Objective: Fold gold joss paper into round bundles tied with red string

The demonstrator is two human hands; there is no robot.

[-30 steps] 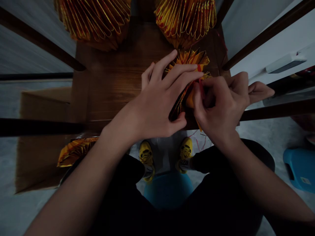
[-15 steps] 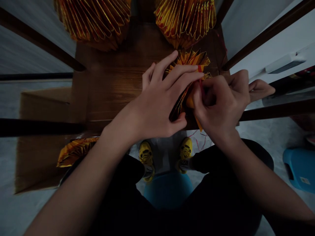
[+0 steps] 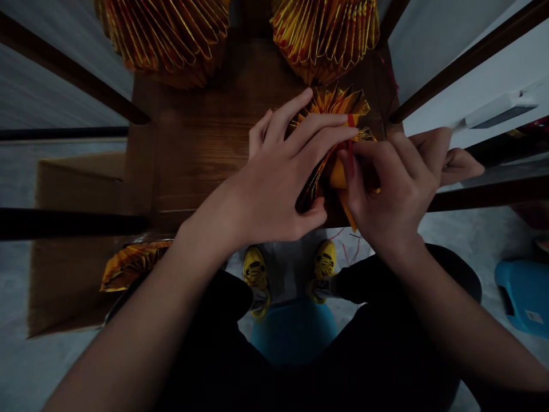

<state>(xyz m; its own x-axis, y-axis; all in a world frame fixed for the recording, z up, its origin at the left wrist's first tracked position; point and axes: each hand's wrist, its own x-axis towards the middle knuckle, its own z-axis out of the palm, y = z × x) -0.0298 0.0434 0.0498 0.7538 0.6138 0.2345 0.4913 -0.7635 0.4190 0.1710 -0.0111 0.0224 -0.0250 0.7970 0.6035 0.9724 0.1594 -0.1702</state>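
My left hand (image 3: 274, 177) is shut on a pleated gold-and-red paper fan (image 3: 338, 106), its fingers spread across the folds. My right hand (image 3: 388, 183) pinches a narrow red band (image 3: 350, 150) wrapped around the gathered pleats, close to my left fingertips. The lower part of the fan is hidden by both hands. An orange paper strip (image 3: 348, 212) hangs below it. Behind them, two larger finished-looking pleated fans (image 3: 165, 34) (image 3: 323, 40) lie at the far end of a wooden seat (image 3: 193, 143).
Dark wooden rails (image 3: 64, 68) flank the seat. A cardboard box (image 3: 72, 194) stands at left with a gold paper fan (image 3: 132, 266) at its edge. Below are my yellow shoes (image 3: 256, 280), a blue stool (image 3: 294, 337), red thread scraps (image 3: 349, 249), and a blue plastic object (image 3: 524, 297).
My right hand has shifted right and its fingers have spread slightly along the red band. The fan has tilted a little, showing more orange paper between my hands.
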